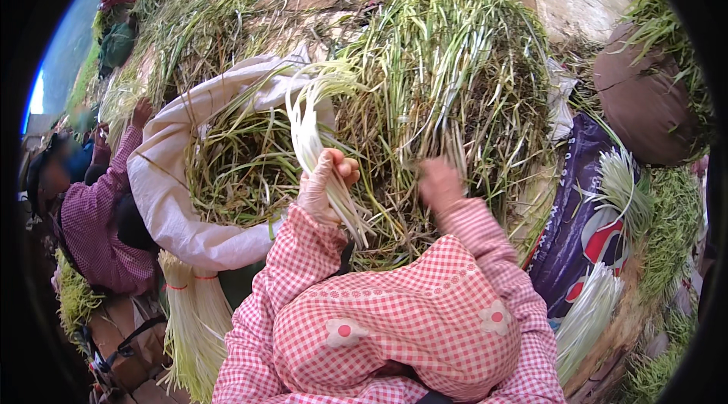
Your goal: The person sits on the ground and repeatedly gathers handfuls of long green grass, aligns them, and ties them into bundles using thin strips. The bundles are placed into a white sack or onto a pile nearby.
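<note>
My left hand point(327, 185), in a thin pale glove, is closed around a small bunch of pale chive-like stalks point(307, 127). Their white and yellowish upper lengths bend to the right above the fist, and the lower ends stick out below it. To the right, my right hand point(441, 182) is curled at the near side of a large heap of long green and white stalks point(447, 62). Motion blurs its fingers, so whatever they grip cannot be made out. Dry brown leaves are mixed through the heap beneath both hands.
Left of my hands, a white cloth sack point(163, 199) gapes around leafy trimmings point(239, 169). Tied pale bundles point(189, 320) stand below it. A person in a checked sleeve point(106, 222) sits at far left. Rightward lie a purple printed sack point(569, 199), loose pale bunches point(591, 313) and a brown rounded bundle point(644, 93).
</note>
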`<act>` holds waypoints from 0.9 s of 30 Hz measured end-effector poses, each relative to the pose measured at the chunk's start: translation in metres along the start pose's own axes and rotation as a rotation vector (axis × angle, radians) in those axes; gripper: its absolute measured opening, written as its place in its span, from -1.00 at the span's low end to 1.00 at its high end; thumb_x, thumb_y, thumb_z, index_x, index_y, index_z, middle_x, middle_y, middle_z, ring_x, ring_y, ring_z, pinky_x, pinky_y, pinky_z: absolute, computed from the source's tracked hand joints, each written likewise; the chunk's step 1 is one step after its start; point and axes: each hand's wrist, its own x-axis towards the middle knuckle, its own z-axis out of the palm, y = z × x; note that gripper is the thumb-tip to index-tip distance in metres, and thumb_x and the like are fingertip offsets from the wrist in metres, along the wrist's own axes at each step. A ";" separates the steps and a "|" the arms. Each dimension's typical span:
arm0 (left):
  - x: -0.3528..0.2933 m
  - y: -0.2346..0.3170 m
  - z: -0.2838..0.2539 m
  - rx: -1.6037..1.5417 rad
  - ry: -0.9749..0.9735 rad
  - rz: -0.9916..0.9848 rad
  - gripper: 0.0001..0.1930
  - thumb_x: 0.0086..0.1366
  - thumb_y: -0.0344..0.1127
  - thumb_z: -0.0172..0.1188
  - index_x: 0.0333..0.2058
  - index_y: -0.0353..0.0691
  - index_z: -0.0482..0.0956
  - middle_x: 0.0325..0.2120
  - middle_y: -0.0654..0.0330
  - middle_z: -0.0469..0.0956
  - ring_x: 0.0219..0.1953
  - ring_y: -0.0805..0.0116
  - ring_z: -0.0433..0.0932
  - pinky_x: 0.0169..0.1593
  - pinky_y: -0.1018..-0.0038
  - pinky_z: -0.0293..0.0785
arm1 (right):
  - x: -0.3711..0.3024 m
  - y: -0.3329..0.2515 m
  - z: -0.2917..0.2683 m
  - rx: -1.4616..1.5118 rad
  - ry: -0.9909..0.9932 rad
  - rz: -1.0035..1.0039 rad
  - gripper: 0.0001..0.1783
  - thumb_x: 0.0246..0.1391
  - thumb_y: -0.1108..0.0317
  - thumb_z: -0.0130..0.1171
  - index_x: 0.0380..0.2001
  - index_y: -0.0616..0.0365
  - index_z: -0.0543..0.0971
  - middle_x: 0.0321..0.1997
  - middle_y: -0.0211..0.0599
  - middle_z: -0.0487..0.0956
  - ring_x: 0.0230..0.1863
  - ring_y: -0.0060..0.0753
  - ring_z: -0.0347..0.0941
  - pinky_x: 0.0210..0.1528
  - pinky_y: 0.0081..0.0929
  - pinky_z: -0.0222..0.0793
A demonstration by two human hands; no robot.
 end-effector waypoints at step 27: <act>-0.003 0.000 0.015 0.214 0.049 -0.226 -0.83 0.11 -0.30 0.19 -0.37 -0.23 0.46 -0.83 0.38 0.26 -0.89 0.62 0.10 -0.84 0.64 0.00 | -0.033 0.003 -0.028 1.175 -0.066 0.013 -0.77 -0.08 0.51 0.12 -0.29 0.20 0.38 -0.43 -0.31 0.49 -0.45 -0.52 0.46 -0.36 -0.63 0.43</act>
